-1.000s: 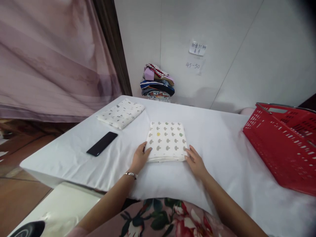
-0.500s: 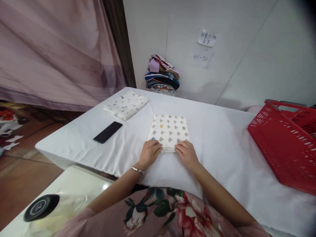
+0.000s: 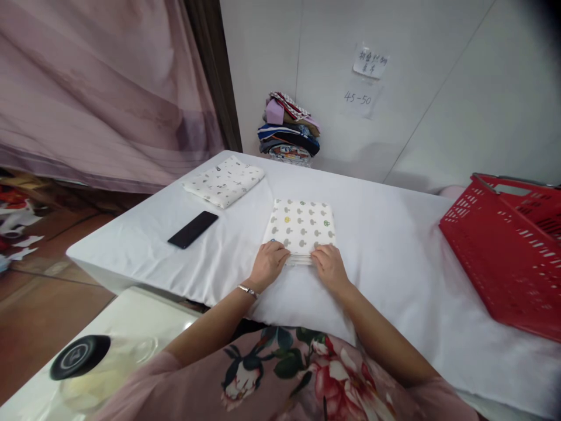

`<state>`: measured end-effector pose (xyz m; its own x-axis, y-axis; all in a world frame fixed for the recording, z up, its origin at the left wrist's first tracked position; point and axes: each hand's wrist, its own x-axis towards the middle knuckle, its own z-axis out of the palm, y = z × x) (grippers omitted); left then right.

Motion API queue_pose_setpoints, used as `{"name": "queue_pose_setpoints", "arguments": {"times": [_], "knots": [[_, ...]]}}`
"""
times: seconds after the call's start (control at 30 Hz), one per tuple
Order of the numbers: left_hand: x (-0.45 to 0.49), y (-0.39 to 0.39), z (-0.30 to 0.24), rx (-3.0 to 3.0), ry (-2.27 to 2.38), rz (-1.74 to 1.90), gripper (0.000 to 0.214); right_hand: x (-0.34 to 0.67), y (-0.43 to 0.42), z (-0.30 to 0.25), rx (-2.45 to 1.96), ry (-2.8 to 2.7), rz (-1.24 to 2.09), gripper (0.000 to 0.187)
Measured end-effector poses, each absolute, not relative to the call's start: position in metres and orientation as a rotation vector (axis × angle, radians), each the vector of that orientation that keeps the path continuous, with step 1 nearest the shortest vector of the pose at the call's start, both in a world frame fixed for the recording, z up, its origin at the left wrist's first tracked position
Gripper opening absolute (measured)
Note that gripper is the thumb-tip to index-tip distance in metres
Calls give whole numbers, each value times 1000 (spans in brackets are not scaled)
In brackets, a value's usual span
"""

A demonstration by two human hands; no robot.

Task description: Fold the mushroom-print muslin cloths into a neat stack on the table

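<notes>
White cotton-looking folded cloth point(image 3: 301, 225), w/ a grey mushroom-like print & a few yellow/green motifs, lies flat near the middle of the table point(image 3: 394, 251), which is covered w/ a white sheet. Both hands are on the near edge of it. The left hand point(image 3: 268, 263) sits at the near-left corner, fingers curled down over the edge. The right hand point(image 3: 328, 268) sits just right of centre on the same edge, curled the same way. Both look clamped on the stacked layers there; thumbs are hidden, so can't tell how deep the grip goes. The hands are side by side w/ a small gap btw them, not touching each other. A thin silver bracelet point(image 3: 248, 289) is on the left wrist. Forearms are bare, coming up from a pink floral garment point(image 3: 298, 380) at the bottom of the view.

Other items:
- A black phone point(image 3: 193, 229) lies flat on the sheet, left of the hands & apart from them.
- A second bundle point(image 3: 224, 181) of white fabric w/ a small scattered print lies at the far-left corner.
- A red basket point(image 3: 508, 245) of slotted plastic sits at the right end of the table, well apart from the hands; contents not visible.
- A clothes pile point(image 3: 289, 126) in mixed colours stands at the far side against the wall.
- Two paper notes point(image 3: 370, 63) are stuck on the wall above; the lower one reads "45-50".
- A mauve curtain point(image 3: 100, 88) hangs at left.
- A black round lid point(image 3: 79, 356) sits bottom-left on a pale surface, blurred.
</notes>
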<state>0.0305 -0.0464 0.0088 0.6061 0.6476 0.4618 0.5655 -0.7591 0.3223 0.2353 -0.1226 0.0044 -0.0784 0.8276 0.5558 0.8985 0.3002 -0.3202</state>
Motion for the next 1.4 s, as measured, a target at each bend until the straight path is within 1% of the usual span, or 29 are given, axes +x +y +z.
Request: {"name": "queue_pose_setpoints", "arguments": {"times": [0.4, 0.63, 0.8, 0.93, 1.4], "knots": [[28, -50, 1, 2692, 951, 930, 21, 238, -130, 2, -1500, -1953, -120, 23], [26, -47, -1, 2730, 904, 861, 16, 240, -127, -1, -1509, -2005, -97, 19], [25, -44, 2, 2754, 865, 790, 16, 241, -127, 0, -1523, -2052, -90, 20], [27, -43, 3, 2762, 869, 811, 14, 241, -126, 1, -1562, -2067, -96, 20], [28, -47, 2, 2771, 870, 844, 22, 241, -127, 4, -1517, -2090, -190, 22]]}}
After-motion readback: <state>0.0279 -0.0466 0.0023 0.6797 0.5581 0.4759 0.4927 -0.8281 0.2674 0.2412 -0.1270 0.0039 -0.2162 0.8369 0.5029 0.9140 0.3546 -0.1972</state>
